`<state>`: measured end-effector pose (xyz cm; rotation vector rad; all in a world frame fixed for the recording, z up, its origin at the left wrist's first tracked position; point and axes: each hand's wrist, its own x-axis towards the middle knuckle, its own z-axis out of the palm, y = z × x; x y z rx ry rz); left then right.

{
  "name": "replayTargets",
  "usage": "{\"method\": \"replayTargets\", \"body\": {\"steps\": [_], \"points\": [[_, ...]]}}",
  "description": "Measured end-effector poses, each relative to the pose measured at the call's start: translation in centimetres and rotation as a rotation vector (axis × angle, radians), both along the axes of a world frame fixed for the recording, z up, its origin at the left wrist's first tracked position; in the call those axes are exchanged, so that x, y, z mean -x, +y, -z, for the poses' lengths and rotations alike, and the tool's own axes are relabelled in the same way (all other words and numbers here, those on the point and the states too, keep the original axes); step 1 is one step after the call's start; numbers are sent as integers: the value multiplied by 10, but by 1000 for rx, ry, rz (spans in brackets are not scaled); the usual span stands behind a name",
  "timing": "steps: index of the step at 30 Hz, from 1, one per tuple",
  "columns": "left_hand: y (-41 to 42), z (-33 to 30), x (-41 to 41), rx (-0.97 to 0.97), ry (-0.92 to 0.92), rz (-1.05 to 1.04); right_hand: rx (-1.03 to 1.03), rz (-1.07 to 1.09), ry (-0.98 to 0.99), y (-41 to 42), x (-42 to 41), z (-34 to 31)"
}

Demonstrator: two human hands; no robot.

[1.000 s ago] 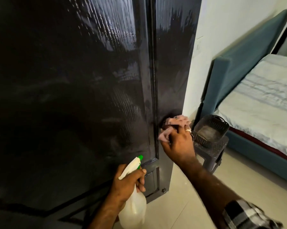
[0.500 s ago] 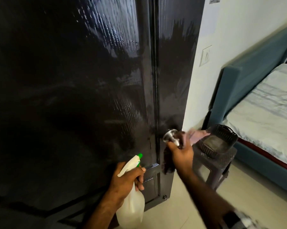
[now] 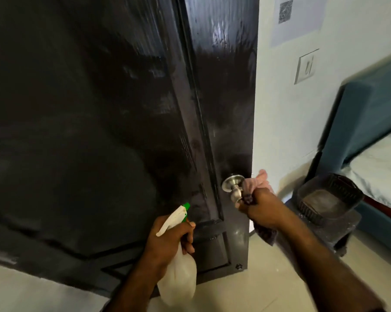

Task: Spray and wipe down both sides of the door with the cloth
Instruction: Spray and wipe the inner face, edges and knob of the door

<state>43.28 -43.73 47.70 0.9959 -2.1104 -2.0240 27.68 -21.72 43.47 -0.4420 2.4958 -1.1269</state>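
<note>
Right hand (image 3: 263, 210) grip holds cloth (image 3: 256, 183) bunched against knob (image 3: 232, 184) at door (image 3: 223, 109) edge. Left hand (image 3: 167, 239) grip is wrapped around spray bottle (image 3: 178, 273), below and left. Risk: cloth snags on knob, or door swings under pressure.

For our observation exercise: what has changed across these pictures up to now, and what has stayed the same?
The right hand, still gripping the pink cloth, slid off the door's face to the edge, uncovering the metal knob. The left hand keeps holding the spray bottle low by the door.
</note>
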Motion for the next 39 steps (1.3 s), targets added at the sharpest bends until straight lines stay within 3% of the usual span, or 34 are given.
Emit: {"method": "replayTargets", "body": {"steps": [2, 5, 7, 10, 14, 16, 18, 26, 32, 39], "points": [[6, -1, 1, -14, -4, -24, 5, -20, 24, 13, 6, -21], [15, -4, 2, -41, 9, -53, 342, 98, -134, 22, 6, -45], [21, -6, 2, -55, 33, -64, 424, 78, -130, 18, 2, -49], [25, -6, 1, -58, 43, -67, 230, 148, 159, 2, -5, -31], [26, -5, 2, -54, 30, -74, 333, 359, 465, -24, -9, 12], [26, -5, 0, -44, 25, -74, 224, 388, 567, -39, -9, 31], [26, -5, -2, -37, 22, -69, 171, 381, 599, -51, -13, 45], [10, -4, -11, -17, -5, -80, 309, 253, 658, -40, -3, 76], [4, -4, -11, -2, -1, -75, -20, 216, 914, -26, 11, 80], [8, 0, -9, 30, -8, -70, -114, -18, 968, -21, 26, 85]]}}
